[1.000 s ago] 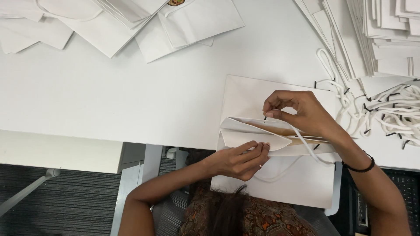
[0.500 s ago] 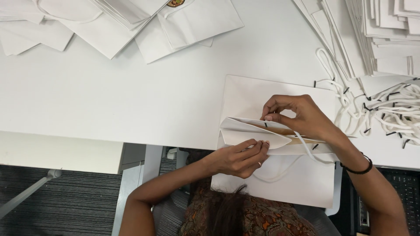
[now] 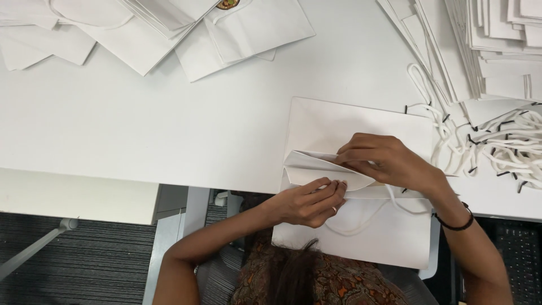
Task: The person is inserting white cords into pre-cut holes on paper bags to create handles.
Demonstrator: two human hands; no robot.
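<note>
A flat white paper bag (image 3: 339,124) lies at the near edge of the white table (image 3: 141,141), its open top folded toward me. My right hand (image 3: 389,161) presses on the bag's upper rim, fingers pinched at the fold. My left hand (image 3: 310,203) grips the near edge of the rim from below. A white cord handle (image 3: 361,226) loops across the lower part of the bag, below my hands.
Flat white paper bags (image 3: 248,28) lie fanned along the table's far edge, and a stack (image 3: 497,45) sits at the far right. A pile of white cords with black tips (image 3: 502,147) lies to the right. Below the table is grey carpet (image 3: 68,265).
My right hand has slid slightly left along the bag's rim. My left hand has stayed on the near edge with little movement.
</note>
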